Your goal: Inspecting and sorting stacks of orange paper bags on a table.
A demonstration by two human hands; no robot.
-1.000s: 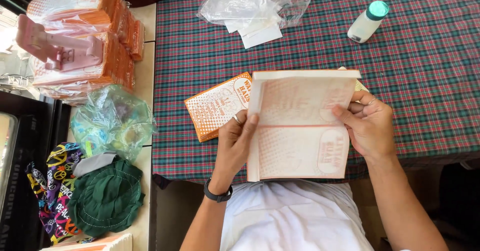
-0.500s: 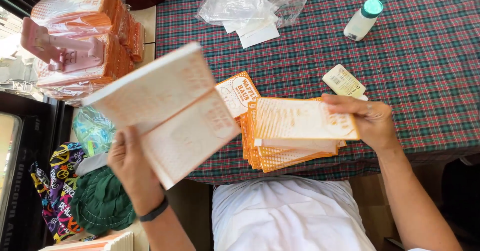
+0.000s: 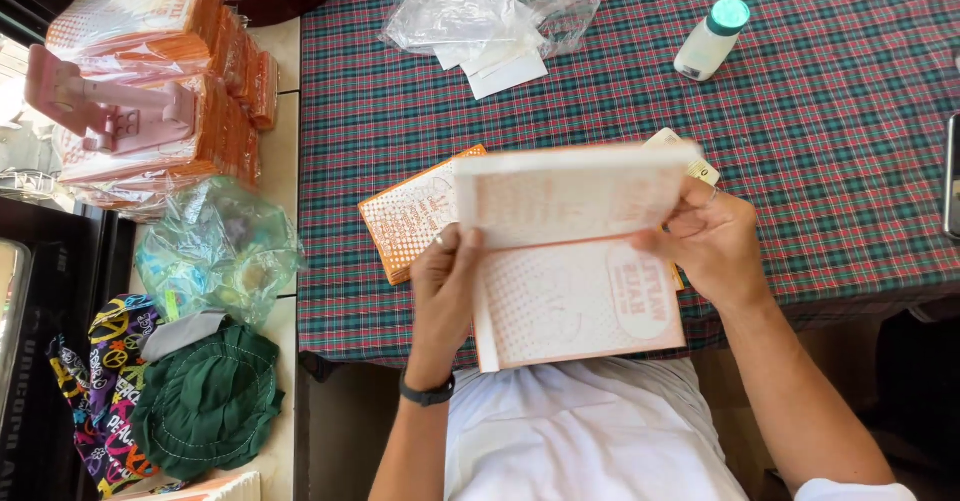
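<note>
Both hands gripped one folded paper sheet (image 3: 575, 261), pale with orange dotted print, held up over the near edge of the worktop (image 3: 820, 141) and just above the person's lap. The left hand (image 3: 445, 286) was closed on the sheet's left edge, thumb on the printed face and fingers curled behind; the right hand (image 3: 712, 246) was closed on the right edge near the fold, with a ring showing on one finger. The sheet lay between the two hands, so neither was nearer than the other. Its fold ran left to right across the middle, with the upper panel tilted away and the lower panel facing the camera. Directly behind it, flat on the plaid cloth, lay a stack of orange printed sheets (image 3: 415, 211), which stuck out to the left past the left hand; how many it held could not be told. A small cream tag (image 3: 690, 161) peeped out above the right hand. Farther off on the worktop stood one white bottle with a green cap (image 3: 712, 39) and one crumpled clear plastic bag (image 3: 480, 11) with white slips. On the side ledge at left lay several wrapped bundles of orange sheets (image 3: 160, 81), one pink stand (image 3: 105, 111), one clear bag (image 3: 215, 251) and one green hat (image 3: 205, 401).
</note>
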